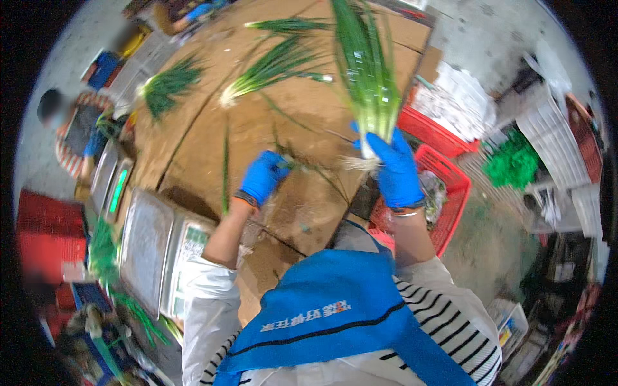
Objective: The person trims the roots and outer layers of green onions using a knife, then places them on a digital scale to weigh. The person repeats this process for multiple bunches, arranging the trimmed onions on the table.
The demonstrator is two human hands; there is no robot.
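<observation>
My right hand (398, 169), in a blue glove, grips a bunch of scallions (369, 82) near the white root end. Their green leaves point away from me, and the roots hang beside my fingers. My left hand (264, 177), also gloved in blue, is curled low over the brown tabletop (289, 116). Thin scallion leaves (321, 173) spread from its fingertips, a little blurred. Further off on the table lie a scallion bunch (260, 72), a smaller one (289, 24) above it and another (171, 84) to the left.
Two scales, one a metal-plate scale (147, 246) and one with a lit green display (118, 190), stand at left. Red plastic crates (456, 207) sit right of the table. A co-worker (82, 130) is at the left; another person's gloved hand (200, 12) shows at the top.
</observation>
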